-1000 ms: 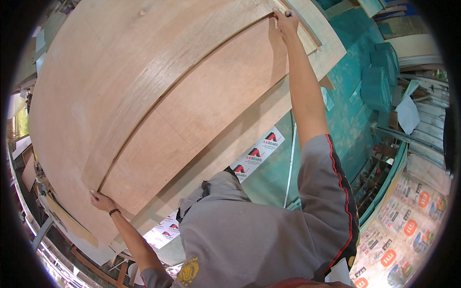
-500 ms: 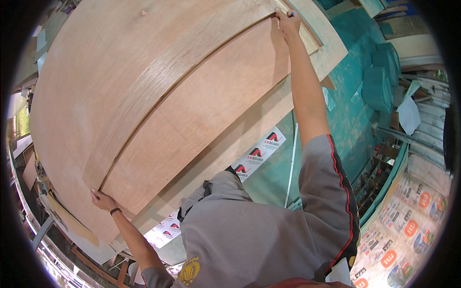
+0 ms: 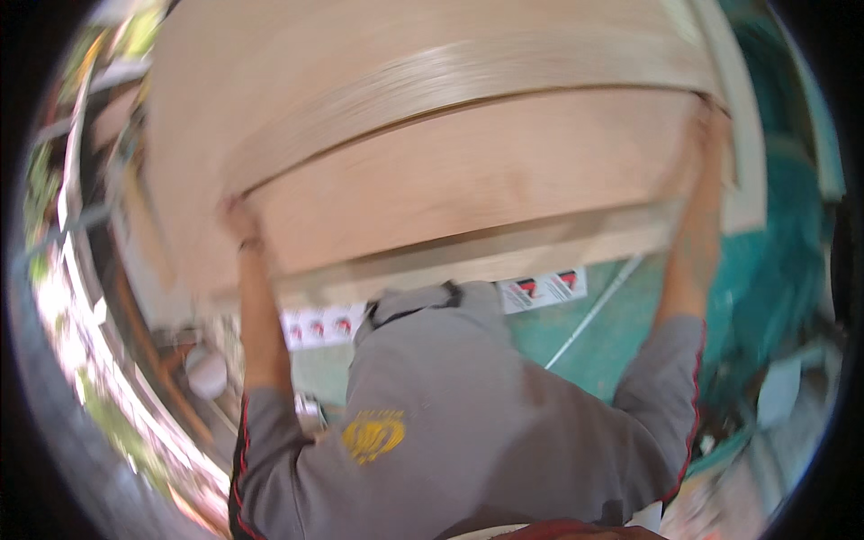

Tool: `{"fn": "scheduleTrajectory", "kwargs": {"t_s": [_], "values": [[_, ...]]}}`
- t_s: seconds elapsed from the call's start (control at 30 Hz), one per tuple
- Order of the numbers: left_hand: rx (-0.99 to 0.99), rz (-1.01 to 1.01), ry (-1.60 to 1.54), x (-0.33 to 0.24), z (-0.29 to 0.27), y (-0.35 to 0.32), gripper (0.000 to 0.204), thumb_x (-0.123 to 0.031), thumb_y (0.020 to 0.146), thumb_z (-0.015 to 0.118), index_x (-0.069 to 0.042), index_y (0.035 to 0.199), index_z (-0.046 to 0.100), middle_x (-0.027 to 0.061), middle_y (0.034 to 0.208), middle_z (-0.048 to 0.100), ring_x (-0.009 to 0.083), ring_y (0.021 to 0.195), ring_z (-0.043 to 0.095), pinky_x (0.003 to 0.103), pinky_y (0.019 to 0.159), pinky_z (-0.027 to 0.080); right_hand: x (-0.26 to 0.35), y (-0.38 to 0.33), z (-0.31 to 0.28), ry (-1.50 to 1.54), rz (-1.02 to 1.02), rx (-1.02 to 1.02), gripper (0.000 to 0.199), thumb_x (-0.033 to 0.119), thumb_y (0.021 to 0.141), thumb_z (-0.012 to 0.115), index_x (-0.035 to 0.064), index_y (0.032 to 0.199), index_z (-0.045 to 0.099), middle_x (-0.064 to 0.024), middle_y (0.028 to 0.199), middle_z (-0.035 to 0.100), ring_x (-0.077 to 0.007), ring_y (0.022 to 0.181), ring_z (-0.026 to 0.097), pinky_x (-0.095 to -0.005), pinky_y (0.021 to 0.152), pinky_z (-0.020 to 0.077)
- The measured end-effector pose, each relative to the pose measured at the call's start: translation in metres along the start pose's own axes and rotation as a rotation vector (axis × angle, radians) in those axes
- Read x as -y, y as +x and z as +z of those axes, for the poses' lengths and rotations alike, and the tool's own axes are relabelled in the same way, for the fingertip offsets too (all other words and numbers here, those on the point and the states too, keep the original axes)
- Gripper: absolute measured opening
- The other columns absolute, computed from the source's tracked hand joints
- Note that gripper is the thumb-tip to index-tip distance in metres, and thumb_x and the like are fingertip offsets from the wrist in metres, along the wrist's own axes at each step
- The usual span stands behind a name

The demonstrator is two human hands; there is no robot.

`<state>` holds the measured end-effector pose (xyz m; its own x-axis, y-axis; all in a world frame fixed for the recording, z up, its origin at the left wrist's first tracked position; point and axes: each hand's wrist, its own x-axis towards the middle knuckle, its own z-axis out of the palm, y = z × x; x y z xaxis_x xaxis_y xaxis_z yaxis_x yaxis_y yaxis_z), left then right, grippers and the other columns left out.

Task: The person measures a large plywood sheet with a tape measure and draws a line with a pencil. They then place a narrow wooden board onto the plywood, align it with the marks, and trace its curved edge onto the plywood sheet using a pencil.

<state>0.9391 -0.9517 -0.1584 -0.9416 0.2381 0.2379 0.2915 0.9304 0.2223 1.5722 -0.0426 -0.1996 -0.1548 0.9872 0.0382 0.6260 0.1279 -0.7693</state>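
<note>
A long plywood strip (image 3: 468,72) lies across a large plywood sheet (image 3: 477,175); its near edge looks bowed in this lens. My left hand (image 3: 241,219), with a dark band at the wrist, has its fingers closed at the strip's left end. At the far right, my right hand (image 3: 708,130) is closed at the strip's other end, beside a narrow wooden piece at the sheet's right side. A small dark thing shows by its fingers, too blurred to name. Both hands are smeared by motion.
Below the sheet's near edge are white printed boards (image 3: 544,290) and a green surface (image 3: 589,333) with a pale line across it. A round pale thing (image 3: 207,372) is at the lower left, near brown wooden pieces. Green material (image 3: 776,270) hangs or lies at the right.
My view has turned, so the strip and sheet now run more level across the picture. Both hands stay at the strip's ends; the picture is now blurred.
</note>
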Motion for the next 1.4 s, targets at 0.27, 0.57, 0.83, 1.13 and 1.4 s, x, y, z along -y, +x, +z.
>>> {"fn": "scheduleTrajectory", "kwargs": {"t_s": [0.27,0.57,0.83,1.13,1.4], "values": [[-0.262,-0.084,-0.335,-0.087,0.012,-0.024,0.044,-0.038,0.104,0.067,0.000,0.125,0.074,0.0171,0.118,0.066,0.0326,0.108,0.063,0.043,0.097,0.050,-0.024,0.021,-0.014,0.570,0.155,-0.168,0.036,0.001,0.090,0.082,0.0066,0.084,0.047,-0.0234,0.104,0.073,-0.0276,0.097,0.076,-0.0347,0.085,0.0652],[-0.240,-0.099,-0.273,-0.089,0.007,-0.027,0.043,-0.036,0.104,0.068,0.001,0.126,0.073,0.0154,0.115,0.066,0.0275,0.104,0.064,0.040,0.094,0.052,-0.028,0.032,-0.016,0.600,0.160,-0.157,0.045,-0.001,0.087,0.083,0.0085,0.082,0.040,-0.0240,0.103,0.072,-0.0300,0.095,0.076,-0.0374,0.088,0.0678],[-0.133,-0.150,-0.441,-0.097,0.006,-0.015,0.039,-0.029,0.102,0.070,-0.002,0.130,0.073,0.0128,0.113,0.067,0.0253,0.095,0.066,0.038,0.088,0.055,0.030,-0.006,-0.020,0.511,0.189,-0.540,0.027,0.020,0.109,0.051,-0.0039,0.095,0.053,-0.0235,0.108,0.071,-0.0335,0.098,0.073,-0.0452,0.086,0.0647],[0.159,0.006,0.199,-0.109,-0.021,0.010,0.039,-0.034,0.103,0.062,-0.020,0.138,0.070,0.0151,0.137,0.060,0.0341,0.127,0.056,0.049,0.103,0.050,0.150,-0.191,0.088,0.575,-0.363,-0.381,0.018,0.020,0.110,0.058,0.0032,0.109,0.062,-0.0074,0.097,0.064,-0.0151,0.085,0.059,-0.0305,0.077,0.0498],[0.443,-0.021,0.531,-0.181,-0.065,0.028,0.095,-0.085,0.085,0.057,-0.008,0.141,0.066,0.0117,0.146,0.055,0.0337,0.143,0.042,0.056,0.113,0.039,0.300,-0.430,0.197,0.689,-0.194,0.859,0.020,0.019,0.104,0.069,0.0051,0.118,0.072,-0.0069,0.105,0.070,-0.0136,0.085,0.066,-0.0302,0.067,0.0551]]}}
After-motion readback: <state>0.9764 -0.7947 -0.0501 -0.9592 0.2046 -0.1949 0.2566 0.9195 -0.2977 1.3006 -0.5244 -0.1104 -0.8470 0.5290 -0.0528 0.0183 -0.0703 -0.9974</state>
